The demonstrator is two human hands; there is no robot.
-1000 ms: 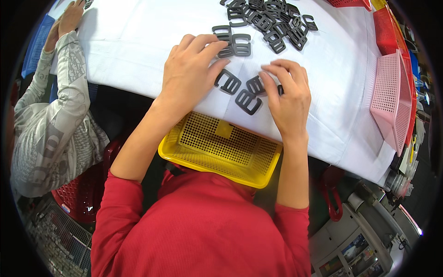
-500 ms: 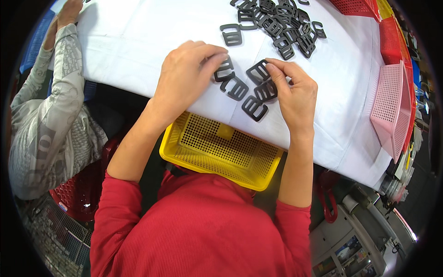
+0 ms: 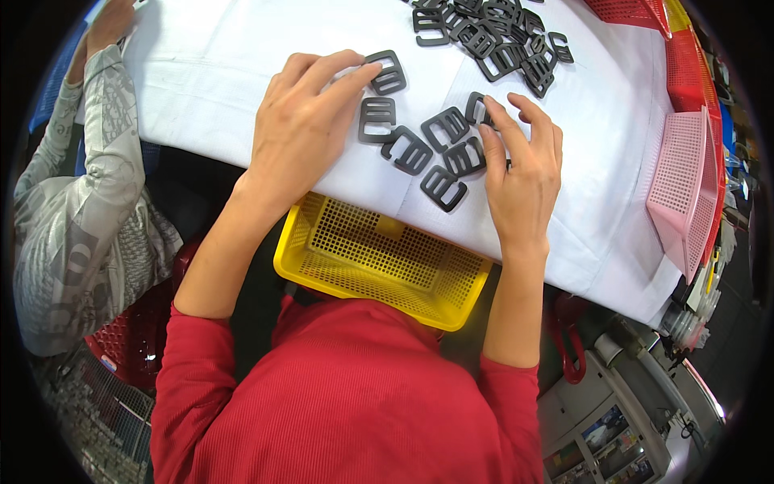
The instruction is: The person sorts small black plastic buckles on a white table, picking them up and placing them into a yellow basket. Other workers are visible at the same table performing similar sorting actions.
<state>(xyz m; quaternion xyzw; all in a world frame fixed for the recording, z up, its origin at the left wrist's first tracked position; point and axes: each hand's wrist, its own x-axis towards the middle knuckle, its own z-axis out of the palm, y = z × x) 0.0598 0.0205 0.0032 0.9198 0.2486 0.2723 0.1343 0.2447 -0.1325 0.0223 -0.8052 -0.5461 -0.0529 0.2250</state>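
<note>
Black plastic strap buckles lie flat on the white-covered table. My left hand (image 3: 306, 113) is open with fingers stretched out, its fingertips touching the edge of a buckle (image 3: 393, 78). Just below that is another loose buckle (image 3: 376, 109). On the right, my right hand (image 3: 524, 173) has its fingers apart, with index finger and thumb at a buckle (image 3: 474, 103) they partly cover. Between the hands are several more buckles, among them a left one (image 3: 414, 158), an upper one (image 3: 439, 123) and the nearest one (image 3: 435, 198).
A heap of buckles (image 3: 504, 32) lies at the far side. Below the table's near edge sits a yellow perforated basket (image 3: 302, 270). Pink (image 3: 673, 181) and red baskets (image 3: 684, 68) line the right. At the left, another person's patterned sleeve (image 3: 113, 113) reaches onto the table.
My left hand has left one buckle near the front and moved up to another. The right hand has let go of a buckle beside the group and is at a different one.
</note>
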